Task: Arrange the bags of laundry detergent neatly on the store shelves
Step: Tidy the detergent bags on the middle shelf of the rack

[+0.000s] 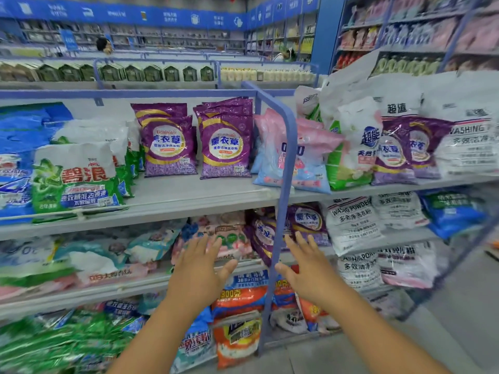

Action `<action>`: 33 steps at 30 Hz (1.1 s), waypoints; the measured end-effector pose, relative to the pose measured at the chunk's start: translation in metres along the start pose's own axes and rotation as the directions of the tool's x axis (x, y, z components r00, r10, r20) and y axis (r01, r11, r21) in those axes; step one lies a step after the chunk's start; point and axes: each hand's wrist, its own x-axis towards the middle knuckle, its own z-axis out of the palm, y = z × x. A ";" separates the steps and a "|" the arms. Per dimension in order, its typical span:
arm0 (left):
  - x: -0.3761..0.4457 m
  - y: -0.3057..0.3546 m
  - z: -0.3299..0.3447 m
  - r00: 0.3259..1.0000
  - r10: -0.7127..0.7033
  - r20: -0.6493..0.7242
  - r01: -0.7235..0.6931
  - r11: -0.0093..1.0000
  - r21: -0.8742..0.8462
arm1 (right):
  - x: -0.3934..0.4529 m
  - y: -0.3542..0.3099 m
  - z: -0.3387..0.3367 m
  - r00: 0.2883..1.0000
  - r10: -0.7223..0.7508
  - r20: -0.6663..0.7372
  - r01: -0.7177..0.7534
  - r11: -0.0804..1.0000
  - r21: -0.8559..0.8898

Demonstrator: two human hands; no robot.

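Note:
Two upright rows of purple detergent bags (pixel 225 143) stand on the top shelf (pixel 189 201). A pink-and-blue bag (pixel 272 157) leans beside them, against the blue shelf post (pixel 286 171). My left hand (pixel 201 273) and my right hand (pixel 307 273) are both raised in front of the middle shelf with fingers spread, holding nothing. They hover before a pink bag (pixel 229 236) and purple bags (pixel 307 222) lying untidily on that shelf.
Green-and-white bags (pixel 75 179) stand at the left of the top shelf, white and purple bags (pixel 399 147) crowd the right section. Orange bags (pixel 240 300) fill the lower shelf. The grey floor (pixel 445 333) lies at the right. More aisles run behind.

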 end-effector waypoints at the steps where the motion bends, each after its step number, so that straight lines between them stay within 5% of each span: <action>1: 0.003 0.006 0.006 1.000 -0.001 0.001 0.001 1.000 -0.003 | -0.001 0.010 -0.001 1.000 0.024 -0.001 -0.024 1.000 0.005; 8: 0.033 0.056 0.045 0.996 -0.045 0.082 0.047 0.999 -0.022 | 0.022 0.086 -0.008 0.999 0.051 0.014 -0.052 0.997 0.051; 20: 0.081 0.125 0.124 0.948 -0.316 -0.031 0.311 0.943 -0.115 | 0.105 0.213 -0.016 0.992 -0.046 0.121 0.036 0.996 0.081; 33: 0.137 0.198 0.208 0.995 -0.100 0.019 0.102 0.985 -0.141 | 0.162 0.229 0.012 0.990 0.015 0.140 -0.030 0.994 0.103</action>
